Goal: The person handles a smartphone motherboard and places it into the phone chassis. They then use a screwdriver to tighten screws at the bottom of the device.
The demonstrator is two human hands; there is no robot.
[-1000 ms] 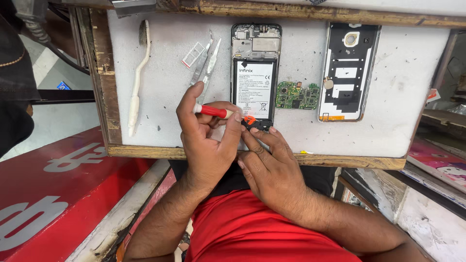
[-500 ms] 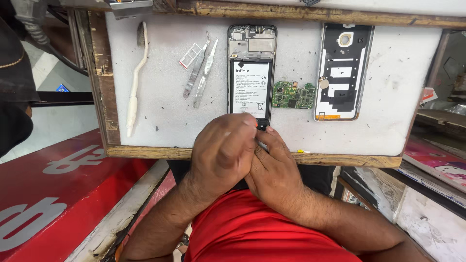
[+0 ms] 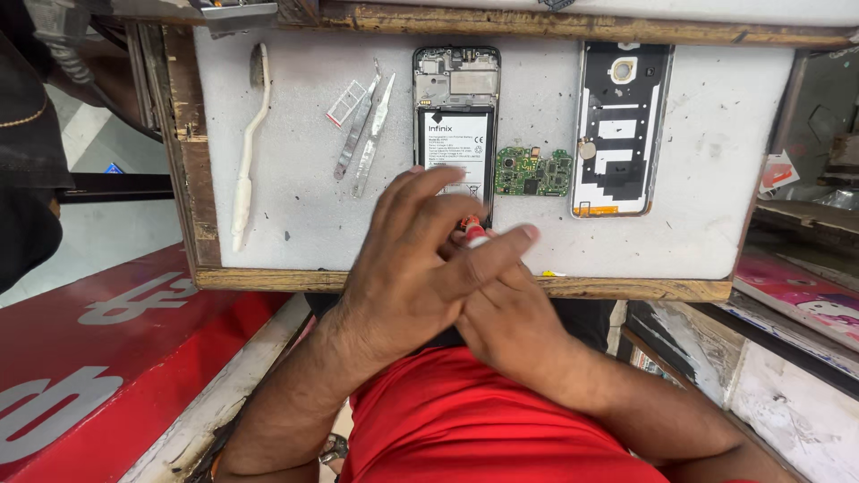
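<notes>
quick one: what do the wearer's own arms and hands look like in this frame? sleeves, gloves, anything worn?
Both forearms are bare: no sleeves reach them and there are no gloves. The left hand and right hand show no rings that I can make out. A metal watch or bracelet sits low by the left arm. The person wears a red shirt.

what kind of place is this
Most likely a phone repair bench: an opened phone with its battery showing, a loose green circuit board, the removed back cover and metal tweezers lie on a worn white worktop.
</notes>
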